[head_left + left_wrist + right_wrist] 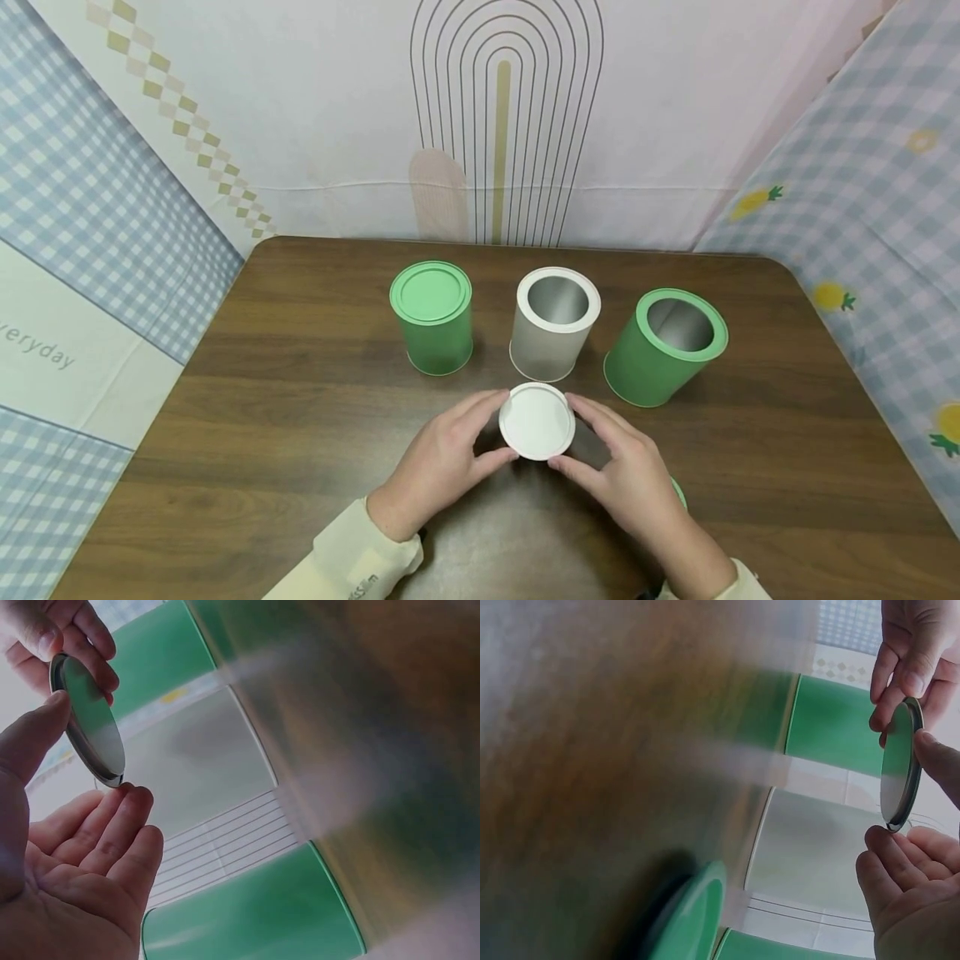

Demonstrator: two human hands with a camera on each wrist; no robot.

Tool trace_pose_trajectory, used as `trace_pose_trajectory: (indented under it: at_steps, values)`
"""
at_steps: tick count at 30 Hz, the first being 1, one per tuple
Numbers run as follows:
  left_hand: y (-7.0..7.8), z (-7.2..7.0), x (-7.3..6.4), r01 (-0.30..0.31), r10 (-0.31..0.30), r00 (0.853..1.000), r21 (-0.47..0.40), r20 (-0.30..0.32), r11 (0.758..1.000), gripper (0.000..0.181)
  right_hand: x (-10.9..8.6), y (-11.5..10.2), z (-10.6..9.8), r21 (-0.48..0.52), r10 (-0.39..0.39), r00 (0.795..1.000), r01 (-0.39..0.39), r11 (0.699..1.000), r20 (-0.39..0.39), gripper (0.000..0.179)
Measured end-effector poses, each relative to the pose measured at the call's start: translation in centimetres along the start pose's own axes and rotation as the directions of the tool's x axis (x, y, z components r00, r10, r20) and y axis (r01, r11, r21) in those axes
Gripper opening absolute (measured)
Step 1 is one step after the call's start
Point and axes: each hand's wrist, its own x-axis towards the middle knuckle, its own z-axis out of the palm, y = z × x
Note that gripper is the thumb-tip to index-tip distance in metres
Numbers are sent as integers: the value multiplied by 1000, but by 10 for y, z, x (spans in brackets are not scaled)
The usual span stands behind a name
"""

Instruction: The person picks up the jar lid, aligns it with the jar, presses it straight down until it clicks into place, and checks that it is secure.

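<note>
A round white lid [537,422] is held level above the table between both hands. My left hand [448,454] pinches its left edge with thumb and fingertips, and my right hand [624,463] does the same on the right edge. In the left wrist view the lid [91,720] shows its shiny metal underside. Just beyond the lid stands a white can [551,346] with an uncovered top. An uncovered green can [651,367] is to its right. On the left, another green can [438,342] has its green lid [431,293] on.
A second green lid [694,922] lies on the wooden table [300,433], mostly hidden behind my right hand in the head view. A patterned white cloth [322,108] hangs at the table's back. Blue checked cloth [67,150] lines the left side.
</note>
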Motion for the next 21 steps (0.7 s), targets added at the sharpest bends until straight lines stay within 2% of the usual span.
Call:
trace_pose_trajectory:
  at_steps: [5,12,21]
  values:
    - [0,-1,3,-21,21,999,-11,-30,1000,67,3,-1,-3,9,-14,1000,14,1000,-1,76]
    - [1,-2,7,-29,28,999,-35,-40,999,69,7,-3,-7,13,-35,999,35,999,-7,79]
    - [3,-8,16,-42,40,998,-46,-48,998,69,11,-4,-10,35,-31,997,34,999,-71,80]
